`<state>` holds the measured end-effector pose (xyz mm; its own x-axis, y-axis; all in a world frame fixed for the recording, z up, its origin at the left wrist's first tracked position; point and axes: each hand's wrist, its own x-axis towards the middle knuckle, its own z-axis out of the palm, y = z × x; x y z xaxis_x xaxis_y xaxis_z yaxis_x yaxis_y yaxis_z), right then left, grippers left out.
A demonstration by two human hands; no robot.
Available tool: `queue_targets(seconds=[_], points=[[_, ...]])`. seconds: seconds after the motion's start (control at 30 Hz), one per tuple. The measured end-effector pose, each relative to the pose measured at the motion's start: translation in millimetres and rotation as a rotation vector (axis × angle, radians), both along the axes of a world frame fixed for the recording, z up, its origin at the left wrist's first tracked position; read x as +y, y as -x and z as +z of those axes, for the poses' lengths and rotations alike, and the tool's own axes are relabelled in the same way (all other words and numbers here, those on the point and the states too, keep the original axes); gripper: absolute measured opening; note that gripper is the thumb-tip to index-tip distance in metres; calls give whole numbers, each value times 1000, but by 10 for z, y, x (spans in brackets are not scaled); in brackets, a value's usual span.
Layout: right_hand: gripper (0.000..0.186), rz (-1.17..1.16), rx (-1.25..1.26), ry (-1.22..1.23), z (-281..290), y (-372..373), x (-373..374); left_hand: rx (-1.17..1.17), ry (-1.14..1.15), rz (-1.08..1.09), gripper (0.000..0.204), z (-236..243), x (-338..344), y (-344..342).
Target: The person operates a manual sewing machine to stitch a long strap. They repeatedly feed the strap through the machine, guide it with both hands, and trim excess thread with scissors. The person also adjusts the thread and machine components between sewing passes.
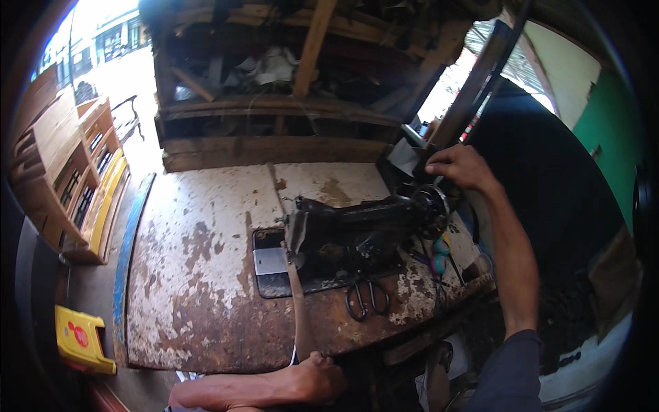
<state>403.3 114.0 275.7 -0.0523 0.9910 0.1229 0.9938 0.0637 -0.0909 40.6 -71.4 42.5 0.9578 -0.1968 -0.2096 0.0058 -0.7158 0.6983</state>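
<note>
An old black sewing machine point(350, 230) stands on the worn wooden table. A long brown strap point(296, 302) runs under its needle end, and a narrow brown length continues behind it. At the table's front edge, my left hand point(316, 378) is closed around the strap's near end. My right hand point(461, 167) reaches to the machine's right end, its bent fingers at the top rim of the handwheel point(432, 206); the contact is partly hidden. Black-handled scissors point(367, 300) lie in front of the machine. Spools of turquoise and pink thread point(439, 257) sit below the wheel.
The table point(185, 275) has peeling paint and a blue left edge. Behind it rises a wooden shelf point(274, 147) with piled material. A yellow plastic stool point(81, 340) and wooden cabinets point(75, 165) stand to the left. A dark sheet point(542, 185) hangs at the right.
</note>
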Motion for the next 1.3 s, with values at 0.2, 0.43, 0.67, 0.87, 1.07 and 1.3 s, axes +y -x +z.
queue_targets(seconds=[0.2,0.43,0.67,0.87,1.07,1.3], points=[[28,-108,228,-11,-370,-398,-217,-173,165,4,44,176,-145,25],[23,-109,86,-387,-1073,-115,-663,-453,393,442,41,871,-53,261],[27,-37,-43,-534,-1657,532,-1503,-232,4,641,47,179,659,671],[21,-87,6,-529,-1728,1537,-1999,-263,-275,1319,26,-19,1176,793],[21,-164,1107,212,-2671,1811,-708,-299,-290,1371,29,-394,1510,630],[26,144,794,-158,-3014,2071,-265,67,-238,1595,49,-336,2773,329]])
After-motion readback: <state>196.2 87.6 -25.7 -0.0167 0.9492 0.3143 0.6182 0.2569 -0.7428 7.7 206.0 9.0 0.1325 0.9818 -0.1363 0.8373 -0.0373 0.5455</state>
